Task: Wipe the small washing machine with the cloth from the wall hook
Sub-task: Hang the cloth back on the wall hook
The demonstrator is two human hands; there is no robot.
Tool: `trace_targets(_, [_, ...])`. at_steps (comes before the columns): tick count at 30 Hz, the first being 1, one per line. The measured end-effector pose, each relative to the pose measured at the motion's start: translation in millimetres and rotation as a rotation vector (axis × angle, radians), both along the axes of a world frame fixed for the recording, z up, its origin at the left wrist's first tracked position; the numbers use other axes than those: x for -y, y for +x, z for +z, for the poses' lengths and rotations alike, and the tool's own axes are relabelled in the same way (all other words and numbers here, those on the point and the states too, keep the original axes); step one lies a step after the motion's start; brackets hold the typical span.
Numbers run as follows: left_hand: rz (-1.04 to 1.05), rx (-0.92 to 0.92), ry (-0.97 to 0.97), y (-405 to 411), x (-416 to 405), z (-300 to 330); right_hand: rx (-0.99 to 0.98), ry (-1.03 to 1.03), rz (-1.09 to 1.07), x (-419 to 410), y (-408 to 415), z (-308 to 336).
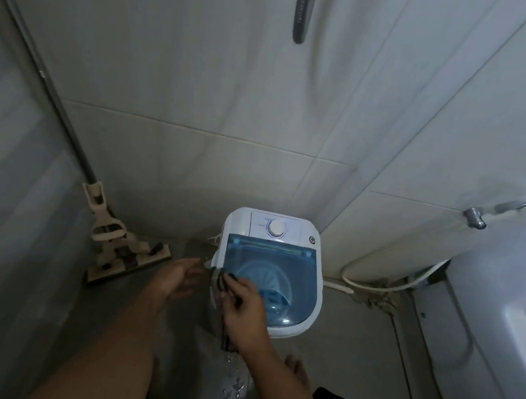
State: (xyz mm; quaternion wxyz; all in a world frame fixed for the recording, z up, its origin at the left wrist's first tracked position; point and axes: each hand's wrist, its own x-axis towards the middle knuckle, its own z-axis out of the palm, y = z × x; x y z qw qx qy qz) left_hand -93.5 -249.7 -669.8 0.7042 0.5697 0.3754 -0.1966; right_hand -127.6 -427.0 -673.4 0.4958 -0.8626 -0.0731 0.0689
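Grey floor, tiled wall corner; washing machine there. Right hand fingers clenched on cloth at machine's left edge; left hand loosely open, empty.

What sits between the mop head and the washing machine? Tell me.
In the head view, the left hand, open, hovers over bare grey floor between the mop head and the washing machine.

Both bare forearms reach forward and down from the lower edge of the view. The right hand is closed, fingers curled tight around a dark cloth whose end hangs below the fist. The left hand sits just beside it to the left, palm turned inward with fingers loosely spread, gripping nothing
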Motion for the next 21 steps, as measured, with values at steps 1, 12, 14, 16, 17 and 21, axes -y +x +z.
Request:
trace_targets(1, [-0.005, 0.022, -0.004, -4, 1, 12, -0.056, 0.075, -0.058, 3, 1, 14])
trace_targets(12, [-0.001, 0.508, -0.087, -61, 31, 184, 0.007, 0.309, -0.026, 3, -4, 186])
trace_targets(14, [0.033, 0.572, -0.040, -70, 33, 215, 0.055, 0.314, -0.056, 6, -11, 214])
trace_targets(16, [0.075, 0.645, -0.009, -76, 34, 240, 0.072, 0.323, -0.059, 7, -15, 241])
trace_targets(17, [0.079, 0.681, 0.012, -78, 34, 251, 0.081, 0.315, -0.053, 8, -16, 253])
trace_targets(21, [0.058, 0.778, 0.071, -86, 30, 289, 0.143, 0.298, -0.002, 8, -20, 304])
